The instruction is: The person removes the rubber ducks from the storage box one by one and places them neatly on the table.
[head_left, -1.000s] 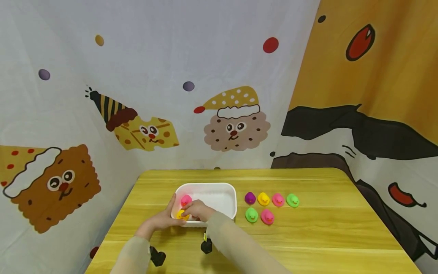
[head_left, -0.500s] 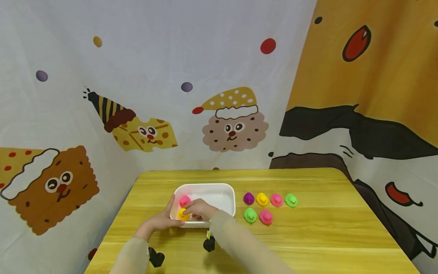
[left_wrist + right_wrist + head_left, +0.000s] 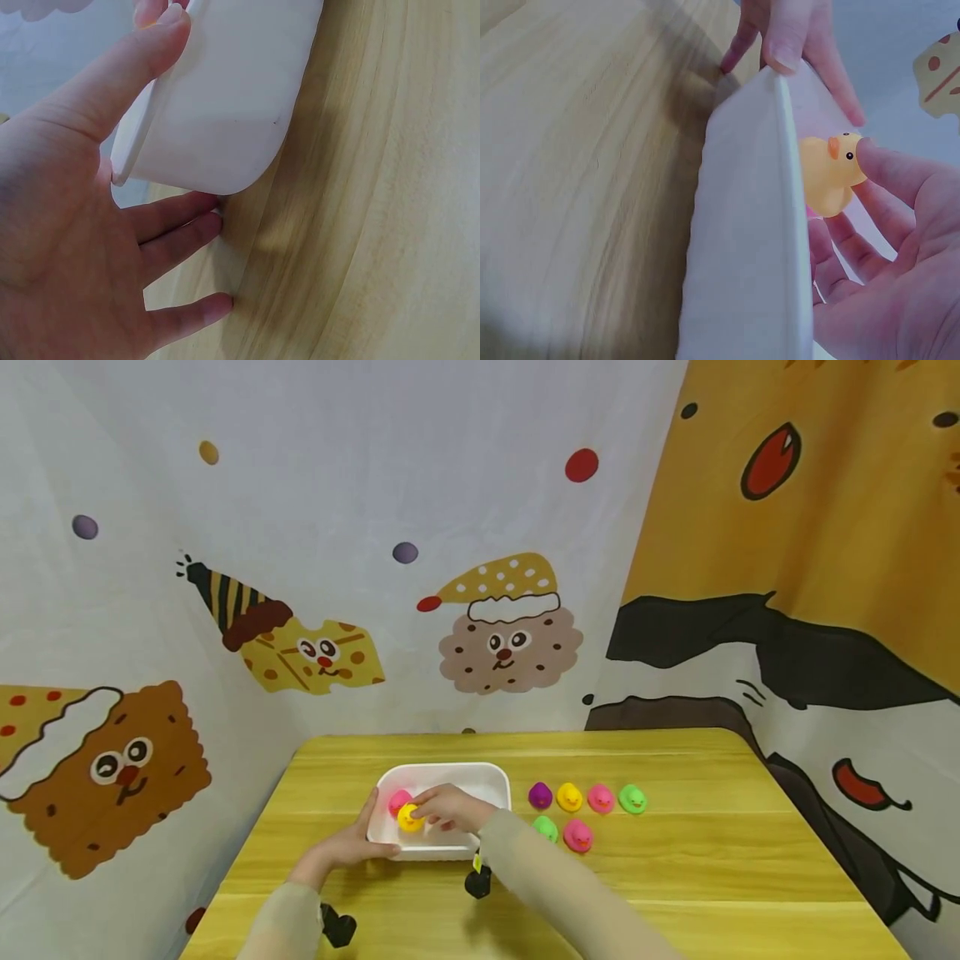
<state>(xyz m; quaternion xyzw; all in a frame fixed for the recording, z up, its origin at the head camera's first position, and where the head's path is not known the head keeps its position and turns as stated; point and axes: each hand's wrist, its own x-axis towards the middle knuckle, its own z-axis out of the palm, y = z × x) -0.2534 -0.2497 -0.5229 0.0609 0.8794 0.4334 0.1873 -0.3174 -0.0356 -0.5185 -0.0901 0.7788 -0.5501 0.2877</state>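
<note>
A white plastic tray (image 3: 450, 767) sits on the wooden table, with a pink rubber duck (image 3: 398, 802) at its left end. My right hand (image 3: 456, 808) reaches over the tray and pinches a yellow rubber duck (image 3: 826, 176) by the head between thumb and fingers. In the right wrist view that duck is beside the tray's near wall, facing the rim. My left hand (image 3: 347, 845) rests around the tray's left end. Its thumb (image 3: 161, 41) lies on the near rim, while straight, spread fingers (image 3: 184, 251) touch near the corner and the tabletop.
Right of the tray stand several rubber ducks: a purple one (image 3: 540, 795), a yellow one (image 3: 569, 797), two pink ones and two green ones. The right sleeve (image 3: 547, 877) partly covers the nearer green duck (image 3: 546, 828). A printed cloth (image 3: 337, 527) hangs behind the table.
The right hand has lifted the yellow duck and shifted it slightly right inside the tray. The left hand stays at the tray's left end. The whole head view has shifted a little.
</note>
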